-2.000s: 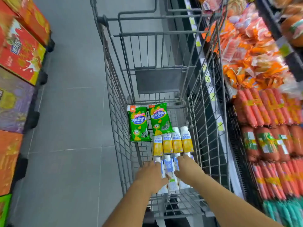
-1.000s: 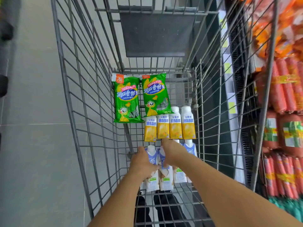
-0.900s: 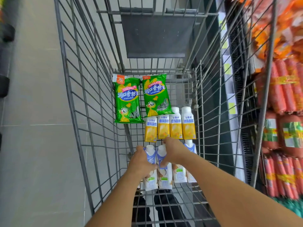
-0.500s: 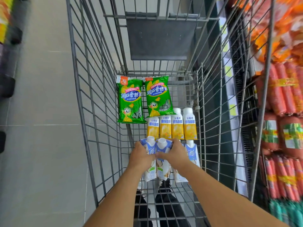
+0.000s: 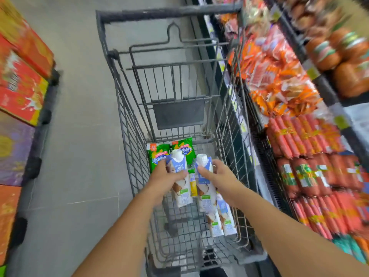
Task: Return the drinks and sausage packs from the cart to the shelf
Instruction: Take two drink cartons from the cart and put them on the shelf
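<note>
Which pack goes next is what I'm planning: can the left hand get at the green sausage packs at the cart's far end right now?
Probably not yet. The left hand is closed around a blue-and-white drink carton held above the green sausage packs, so its fingers are occupied. Nothing else blocks the way; once the carton is shelved, the reach looks free.

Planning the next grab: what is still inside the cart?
Inside the cart: two green sausage packs at the far end, two white-blue cartons lying nearer, a sliver of yellow bottle. The lifted cartons and both hands hide the remaining bottles.

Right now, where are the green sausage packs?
In the head view, the green sausage packs lie at the cart's far end, partly behind the held cartons.
</note>
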